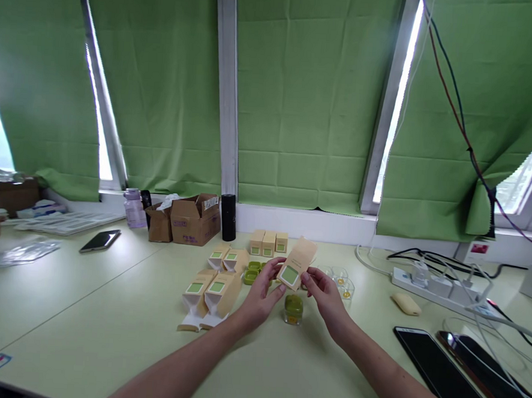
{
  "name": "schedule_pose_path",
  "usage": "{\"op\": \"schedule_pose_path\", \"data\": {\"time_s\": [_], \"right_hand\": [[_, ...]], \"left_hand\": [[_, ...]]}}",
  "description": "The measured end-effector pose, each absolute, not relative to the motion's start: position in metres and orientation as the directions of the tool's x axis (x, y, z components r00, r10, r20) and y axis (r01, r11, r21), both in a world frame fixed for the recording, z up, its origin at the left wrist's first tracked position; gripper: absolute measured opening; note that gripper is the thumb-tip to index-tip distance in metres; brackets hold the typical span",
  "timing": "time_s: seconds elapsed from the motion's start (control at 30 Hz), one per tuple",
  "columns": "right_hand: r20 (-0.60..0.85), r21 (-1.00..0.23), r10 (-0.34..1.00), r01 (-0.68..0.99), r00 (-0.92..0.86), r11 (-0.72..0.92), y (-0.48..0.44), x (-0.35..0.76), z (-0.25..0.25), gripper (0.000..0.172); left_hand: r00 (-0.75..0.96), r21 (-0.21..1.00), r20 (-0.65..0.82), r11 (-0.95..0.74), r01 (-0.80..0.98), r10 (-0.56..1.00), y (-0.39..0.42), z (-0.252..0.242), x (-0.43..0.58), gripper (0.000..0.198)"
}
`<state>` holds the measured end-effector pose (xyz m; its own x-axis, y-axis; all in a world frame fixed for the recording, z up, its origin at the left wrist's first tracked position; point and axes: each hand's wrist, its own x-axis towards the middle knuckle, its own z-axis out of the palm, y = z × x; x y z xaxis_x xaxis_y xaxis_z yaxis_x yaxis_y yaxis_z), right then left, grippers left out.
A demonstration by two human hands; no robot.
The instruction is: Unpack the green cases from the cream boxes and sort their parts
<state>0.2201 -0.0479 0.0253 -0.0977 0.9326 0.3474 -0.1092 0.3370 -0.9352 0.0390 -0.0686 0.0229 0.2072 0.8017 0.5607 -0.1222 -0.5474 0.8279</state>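
A tan cardboard box [297, 262] with a green-edged label window is held up and tilted over the table. My left hand [264, 292] grips its lower left side between thumb and fingers. At its lower right edge, my right hand [325, 294] pinches it. Just below stands a small glass jar [293, 310] with a green lid. Green lids [251, 275] lie behind my left hand, partly hidden by it. Several clear jars [342, 282] stand beyond my right hand. To the left lie several tan boxes [222, 293], the nearer ones with open flaps.
Three closed small boxes [268, 243] stand at the back. Behind them to the left are a brown carton [195, 220], a black cylinder [228, 218] and a purple bottle [134, 209]. A phone [100, 241] lies left. Right are a power strip [440, 294], cables and a dark phone [444, 372].
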Motion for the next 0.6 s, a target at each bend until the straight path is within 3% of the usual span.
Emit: {"op": "schedule_pose_path", "data": {"time_s": [0.4, 0.6], "right_hand": [[0.314, -0.936, 0.946, -0.195, -0.082, 0.294, -0.0496, 0.2178, 0.024, 0.056], [0.3, -0.934, 0.941, -0.249, -0.155, 0.257, -0.0495, 0.2181, 0.0218, 0.058]], "left_hand": [[0.224, 0.815, 0.577, -0.574, -0.085, 0.786, -0.0676, 0.0225, 0.0386, 0.053], [0.215, 0.821, 0.568, -0.566, -0.076, 0.794, -0.0685, 0.0227, 0.0381, 0.052]]}}
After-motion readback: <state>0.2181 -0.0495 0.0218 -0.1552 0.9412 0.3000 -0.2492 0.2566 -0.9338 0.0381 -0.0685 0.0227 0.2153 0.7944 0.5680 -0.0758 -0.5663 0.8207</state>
